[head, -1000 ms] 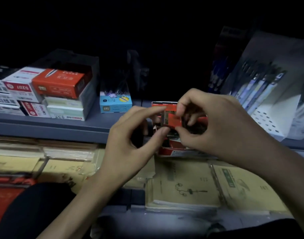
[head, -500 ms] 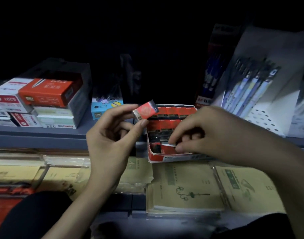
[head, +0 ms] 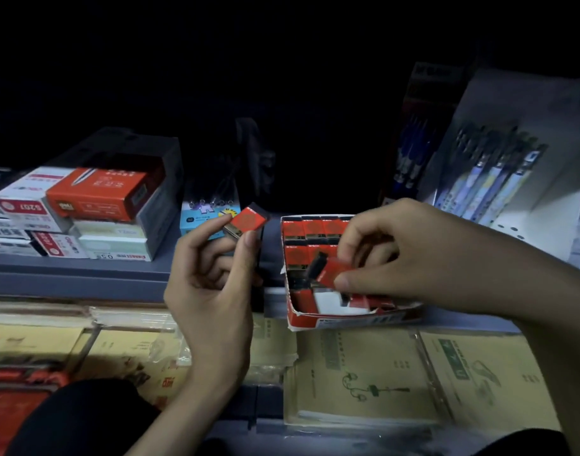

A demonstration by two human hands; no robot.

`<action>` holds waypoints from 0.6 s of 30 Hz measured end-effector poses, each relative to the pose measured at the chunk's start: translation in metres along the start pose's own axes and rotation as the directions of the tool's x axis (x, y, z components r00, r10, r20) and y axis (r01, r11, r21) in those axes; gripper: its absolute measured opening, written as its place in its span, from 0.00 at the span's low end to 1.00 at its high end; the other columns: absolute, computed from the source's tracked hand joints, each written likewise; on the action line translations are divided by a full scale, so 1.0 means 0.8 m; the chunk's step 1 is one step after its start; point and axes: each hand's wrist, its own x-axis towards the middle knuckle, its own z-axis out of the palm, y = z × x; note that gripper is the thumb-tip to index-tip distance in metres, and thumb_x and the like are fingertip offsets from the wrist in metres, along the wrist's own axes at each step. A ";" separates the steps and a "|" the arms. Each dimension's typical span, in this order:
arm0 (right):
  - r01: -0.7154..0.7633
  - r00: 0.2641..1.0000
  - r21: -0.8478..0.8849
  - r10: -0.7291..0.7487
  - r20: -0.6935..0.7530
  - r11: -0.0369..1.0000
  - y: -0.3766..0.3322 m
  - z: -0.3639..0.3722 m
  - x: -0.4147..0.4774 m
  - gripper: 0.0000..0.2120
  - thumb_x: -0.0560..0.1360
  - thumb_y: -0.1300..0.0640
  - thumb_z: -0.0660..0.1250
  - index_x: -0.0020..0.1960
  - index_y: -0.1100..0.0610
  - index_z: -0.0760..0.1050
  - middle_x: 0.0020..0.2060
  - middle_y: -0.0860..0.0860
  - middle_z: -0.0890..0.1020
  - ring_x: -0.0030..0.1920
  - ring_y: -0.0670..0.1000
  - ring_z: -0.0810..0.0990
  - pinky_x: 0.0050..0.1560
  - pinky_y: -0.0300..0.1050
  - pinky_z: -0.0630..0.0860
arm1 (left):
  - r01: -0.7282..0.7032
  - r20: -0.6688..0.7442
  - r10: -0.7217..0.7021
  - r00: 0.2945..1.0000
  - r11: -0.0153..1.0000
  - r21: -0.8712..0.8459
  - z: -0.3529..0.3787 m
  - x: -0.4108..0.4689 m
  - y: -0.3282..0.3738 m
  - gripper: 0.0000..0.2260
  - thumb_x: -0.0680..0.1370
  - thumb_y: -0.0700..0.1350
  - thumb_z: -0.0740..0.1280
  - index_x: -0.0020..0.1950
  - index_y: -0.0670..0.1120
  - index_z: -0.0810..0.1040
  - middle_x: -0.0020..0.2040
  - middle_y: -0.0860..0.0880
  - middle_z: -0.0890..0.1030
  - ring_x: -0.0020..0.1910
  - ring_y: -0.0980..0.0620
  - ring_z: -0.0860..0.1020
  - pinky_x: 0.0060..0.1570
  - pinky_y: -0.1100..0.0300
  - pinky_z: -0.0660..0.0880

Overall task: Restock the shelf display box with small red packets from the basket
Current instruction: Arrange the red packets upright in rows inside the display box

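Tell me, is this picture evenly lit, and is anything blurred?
Head view: no, the upper half is nearly black. The left hand pinching a red packet looks fairly sharp; the right hand, pinching a second packet over the display box, is slightly smeared; the pens at right are soft.

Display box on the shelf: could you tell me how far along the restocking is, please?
Done: back rows of packets sit in the display box. In hand: the right hand holds a red packet tilted over the middle; the left hand pinches a second packet. Left: gaps at the front.
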 end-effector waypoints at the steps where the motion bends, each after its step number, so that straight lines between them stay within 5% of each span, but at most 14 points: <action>1: -0.008 1.000 0.068 0.007 0.013 0.998 0.000 0.000 -0.001 0.06 0.73 0.50 0.76 0.45 0.50 0.80 0.33 0.44 0.86 0.29 0.41 0.81 0.32 0.37 0.75 | 0.009 -0.006 -0.009 1.000 1.000 -0.007 0.000 0.000 0.000 0.11 0.78 0.42 0.73 0.59 0.43 0.79 0.40 0.39 0.81 0.35 0.51 0.75 0.37 0.64 0.75; 4: -0.008 1.000 0.216 0.003 0.026 0.976 -0.002 0.002 -0.006 0.04 0.75 0.53 0.73 0.49 0.52 0.81 0.36 0.52 0.87 0.28 0.47 0.80 0.29 0.39 0.75 | 0.018 -0.003 -0.018 1.000 1.000 0.002 -0.003 0.000 -0.001 0.11 0.78 0.43 0.73 0.59 0.43 0.79 0.40 0.39 0.81 0.34 0.48 0.75 0.36 0.60 0.75; 9: -0.009 0.999 0.368 0.024 -0.036 0.930 -0.007 0.005 -0.011 0.06 0.74 0.65 0.74 0.50 0.58 0.84 0.37 0.56 0.86 0.31 0.45 0.84 0.28 0.31 0.74 | -0.009 0.044 0.008 0.999 1.000 0.020 -0.001 -0.006 0.002 0.10 0.78 0.40 0.72 0.59 0.44 0.79 0.40 0.42 0.80 0.34 0.56 0.75 0.37 0.69 0.74; 18: -0.037 0.997 0.365 0.057 -0.045 0.930 -0.006 0.013 -0.014 0.06 0.72 0.63 0.77 0.47 0.57 0.83 0.41 0.54 0.88 0.41 0.55 0.88 0.49 0.51 0.86 | -0.030 0.067 0.027 0.997 0.999 0.035 -0.001 -0.013 0.001 0.12 0.77 0.42 0.73 0.59 0.43 0.79 0.41 0.47 0.80 0.34 0.58 0.76 0.36 0.65 0.75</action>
